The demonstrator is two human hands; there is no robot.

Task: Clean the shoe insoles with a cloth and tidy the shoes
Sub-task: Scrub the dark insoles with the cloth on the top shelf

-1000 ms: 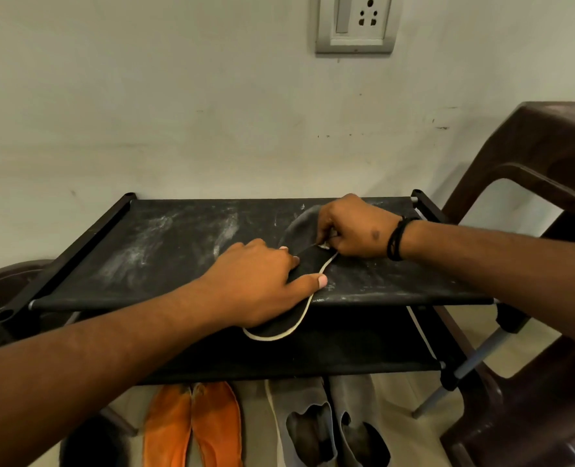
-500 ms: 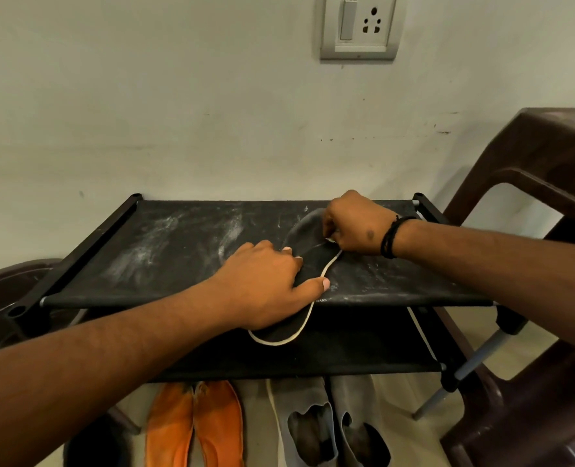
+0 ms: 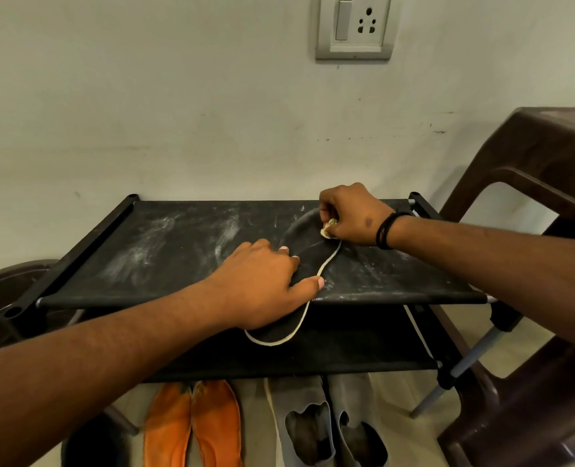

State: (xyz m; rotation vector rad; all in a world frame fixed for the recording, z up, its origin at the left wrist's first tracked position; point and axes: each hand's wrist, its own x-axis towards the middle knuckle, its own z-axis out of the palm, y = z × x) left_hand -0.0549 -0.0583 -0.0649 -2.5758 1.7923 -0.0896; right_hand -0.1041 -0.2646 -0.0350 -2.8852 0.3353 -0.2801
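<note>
My left hand (image 3: 262, 288) lies flat on the dark insole (image 3: 304, 244), fingers spread and nearly straight, thumb stretched out beside the pale edge trim, pressing it down onto the top shelf of the black shoe rack (image 3: 164, 251). The insole lies toward the right end of that shelf, its toe pointing at the back right corner and its heel hanging out past the front edge. My right hand (image 3: 353, 219) sits on the toe end, fingers curled tight around a small yellowish cloth (image 3: 328, 229), of which only a crumpled bit shows under my knuckles; the cloth touches the insole. A black band (image 3: 385, 230) circles my right wrist.

The shelf fabric is streaked with whitish dust, heaviest toward its left half and along the front edge at the right. Below the rack, on the floor, a pair of orange insoles (image 3: 193, 426) lies side by side, and just to their right stands a pair of grey shoes (image 3: 333, 423). A brown plastic chair (image 3: 532, 156) stands at the rack's right end. A switch and socket plate (image 3: 355, 26) is set in the wall above.
</note>
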